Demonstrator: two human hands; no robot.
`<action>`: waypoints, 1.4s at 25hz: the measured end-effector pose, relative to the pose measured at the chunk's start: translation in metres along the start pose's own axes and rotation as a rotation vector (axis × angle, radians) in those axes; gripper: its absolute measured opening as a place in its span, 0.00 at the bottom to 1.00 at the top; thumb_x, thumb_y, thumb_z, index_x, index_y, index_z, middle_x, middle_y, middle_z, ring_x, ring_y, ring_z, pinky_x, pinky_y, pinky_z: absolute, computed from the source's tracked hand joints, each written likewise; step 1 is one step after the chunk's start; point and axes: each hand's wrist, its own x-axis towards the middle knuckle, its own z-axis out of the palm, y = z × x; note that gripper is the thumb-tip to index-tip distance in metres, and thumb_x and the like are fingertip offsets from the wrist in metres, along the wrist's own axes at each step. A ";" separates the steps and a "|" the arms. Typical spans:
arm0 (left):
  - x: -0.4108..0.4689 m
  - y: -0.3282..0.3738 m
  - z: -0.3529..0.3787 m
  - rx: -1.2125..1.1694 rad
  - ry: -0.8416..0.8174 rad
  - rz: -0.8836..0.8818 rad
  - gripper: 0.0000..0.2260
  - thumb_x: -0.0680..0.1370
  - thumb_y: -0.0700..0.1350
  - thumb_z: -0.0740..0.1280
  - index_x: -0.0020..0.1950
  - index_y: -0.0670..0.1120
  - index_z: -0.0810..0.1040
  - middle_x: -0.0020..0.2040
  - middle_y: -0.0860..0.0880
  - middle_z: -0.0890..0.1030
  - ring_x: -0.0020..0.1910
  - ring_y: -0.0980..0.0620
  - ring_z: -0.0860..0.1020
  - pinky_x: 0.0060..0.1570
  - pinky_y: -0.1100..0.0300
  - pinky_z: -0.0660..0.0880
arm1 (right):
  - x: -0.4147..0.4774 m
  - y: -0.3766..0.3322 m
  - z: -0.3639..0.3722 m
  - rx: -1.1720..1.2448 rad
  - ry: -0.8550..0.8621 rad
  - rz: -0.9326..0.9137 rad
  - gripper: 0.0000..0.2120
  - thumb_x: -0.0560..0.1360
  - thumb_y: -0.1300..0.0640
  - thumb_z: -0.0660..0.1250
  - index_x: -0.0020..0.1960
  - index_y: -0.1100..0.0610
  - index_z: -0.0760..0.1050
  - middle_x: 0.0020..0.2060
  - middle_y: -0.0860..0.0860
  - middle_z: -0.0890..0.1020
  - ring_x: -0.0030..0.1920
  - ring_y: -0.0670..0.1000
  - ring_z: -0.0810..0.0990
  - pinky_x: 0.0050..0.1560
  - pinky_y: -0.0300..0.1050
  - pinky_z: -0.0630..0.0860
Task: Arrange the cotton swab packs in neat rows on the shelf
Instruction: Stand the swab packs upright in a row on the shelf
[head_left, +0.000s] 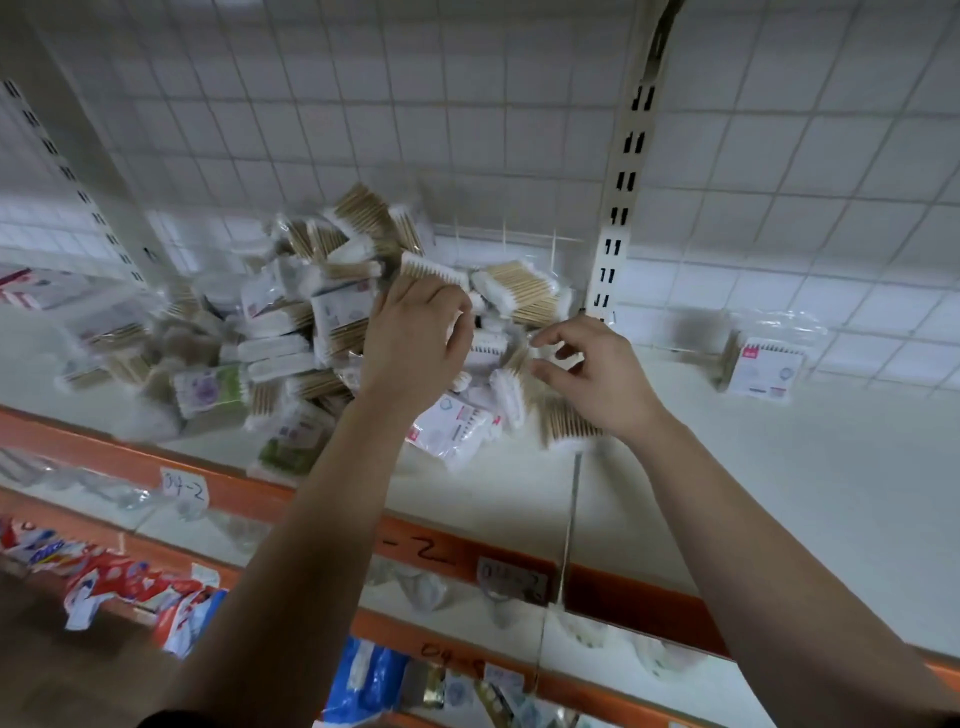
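A loose heap of cotton swab packs in clear wrappers lies on the white shelf, spreading from the left to the middle. My left hand is curled over the top of the heap, its fingers closed on a pack of wooden-stick swabs. My right hand hovers just right of it with fingers spread above the packs, holding nothing. One pack stands upright alone at the far right of the shelf.
A slotted white upright rises behind the heap against a wire-grid back panel. The shelf's orange front rail carries handwritten labels. Lower shelves hold red-white and blue packets. Boxes sit at the far left.
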 end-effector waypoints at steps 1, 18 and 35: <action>-0.001 -0.005 0.000 -0.012 0.004 0.013 0.09 0.75 0.46 0.61 0.45 0.45 0.79 0.44 0.48 0.79 0.47 0.44 0.75 0.48 0.53 0.70 | -0.001 -0.002 0.007 -0.010 -0.002 -0.002 0.10 0.71 0.53 0.73 0.51 0.51 0.80 0.48 0.46 0.78 0.49 0.46 0.76 0.49 0.35 0.73; -0.018 0.000 0.002 -0.179 0.015 0.036 0.09 0.75 0.45 0.61 0.46 0.45 0.80 0.44 0.49 0.79 0.48 0.44 0.75 0.52 0.53 0.71 | -0.014 -0.008 0.033 -0.124 0.092 0.173 0.13 0.66 0.57 0.74 0.47 0.53 0.74 0.38 0.50 0.76 0.40 0.52 0.74 0.39 0.44 0.70; -0.089 0.009 0.001 -0.112 -0.259 -0.361 0.14 0.75 0.48 0.68 0.58 0.42 0.78 0.55 0.44 0.77 0.52 0.44 0.76 0.52 0.51 0.74 | -0.051 -0.017 -0.009 0.106 0.182 0.256 0.12 0.75 0.58 0.67 0.55 0.48 0.70 0.41 0.50 0.80 0.33 0.50 0.74 0.33 0.41 0.72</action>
